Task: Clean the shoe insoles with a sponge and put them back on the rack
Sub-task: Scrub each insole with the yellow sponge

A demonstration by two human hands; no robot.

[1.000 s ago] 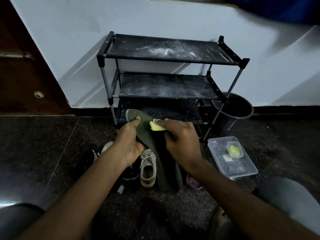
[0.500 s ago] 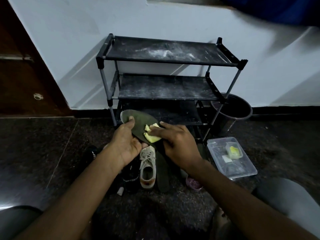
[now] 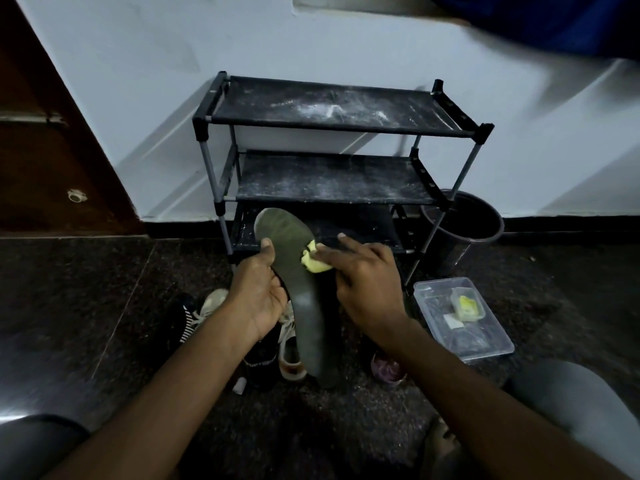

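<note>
A long dark green insole (image 3: 297, 271) is held up in front of the black three-shelf shoe rack (image 3: 332, 128). My left hand (image 3: 258, 289) grips its left edge, thumb on the upper face. My right hand (image 3: 363, 278) holds a small yellow sponge (image 3: 313, 261) against the insole's right side, near the toe half. The insole's heel end points down toward me. The rack's shelves are dusty with white marks and carry nothing that I can see.
Shoes lie on the dark floor under my hands: a white sneaker (image 3: 289, 351) and a black striped one (image 3: 185, 320). A clear plastic box (image 3: 485, 344) with a yellow item sits at the right. A black bucket (image 3: 464, 226) stands beside the rack.
The insole has turned more upright and lengthwise toward me. My right hand slid the sponge a little to the insole's right edge.
</note>
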